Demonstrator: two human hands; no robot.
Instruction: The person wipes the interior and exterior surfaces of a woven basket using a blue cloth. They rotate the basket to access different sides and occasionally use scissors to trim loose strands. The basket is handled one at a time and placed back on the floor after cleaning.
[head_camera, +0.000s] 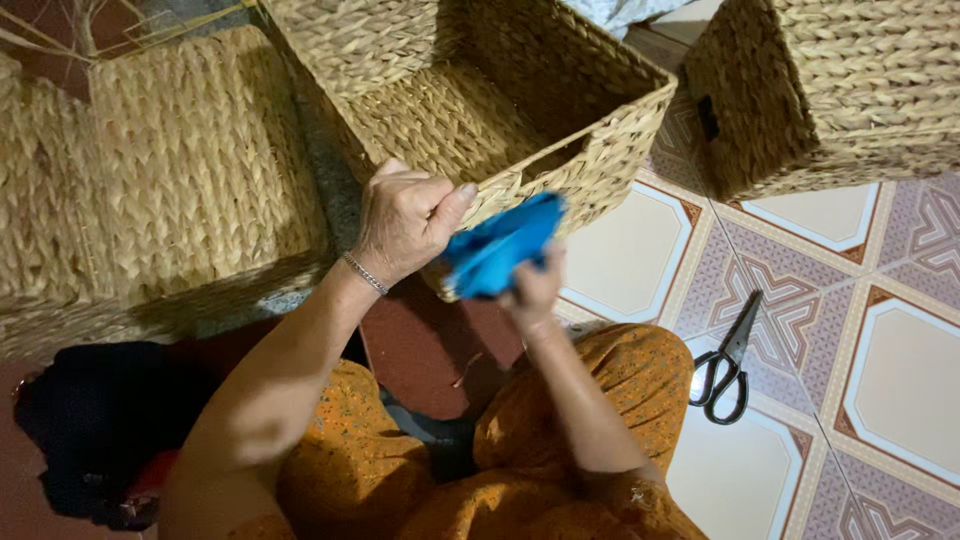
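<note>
fingers of the left hand (405, 222) clamp on the rim of the open basket (600, 150), thumb on top; the right hand (533, 285) grips a blue cloth (500, 250) against the basket's near corner. wiping looks underway, not finished. 2 more baskets (200, 160) (850, 90) flank it; scissors (728, 360) lie untouched on the tiled floor (900, 380).

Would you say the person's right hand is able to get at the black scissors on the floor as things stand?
Probably yes, once freed: the right hand is holding a blue cloth against the woven basket, and the scissors lie on open tiled floor just beyond the right knee, with nothing between.
</note>
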